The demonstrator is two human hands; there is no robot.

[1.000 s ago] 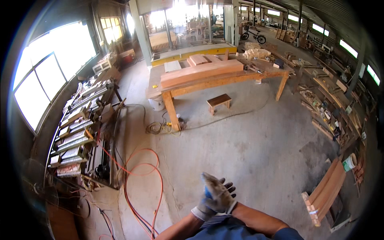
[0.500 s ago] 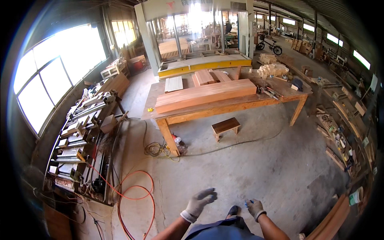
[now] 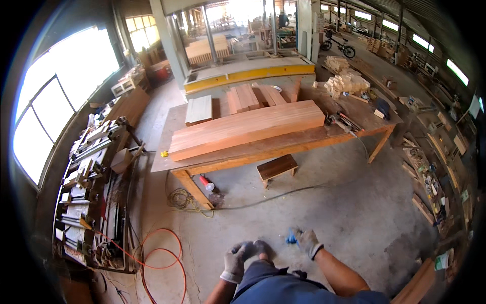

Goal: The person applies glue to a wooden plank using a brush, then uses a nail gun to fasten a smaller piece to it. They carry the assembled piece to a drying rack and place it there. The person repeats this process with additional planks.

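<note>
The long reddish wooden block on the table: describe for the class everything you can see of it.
The long reddish wooden block is thick and box-shaped, with lines along its top; grain or joints, I cannot tell. It lies flat on the table, near the front edge, its right end farther away. Its only clear contact is the table beneath.

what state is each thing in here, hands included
Left grip: gloved, open or shut unclear
Right grip: gloved, something blue at the fingertips, hold unclear
Long wooden block: lying on the table
Table: upright, loaded with wood
Stool: upright on the floor
Orange hose: looped on the floor
Bicycle: standing upright
</note>
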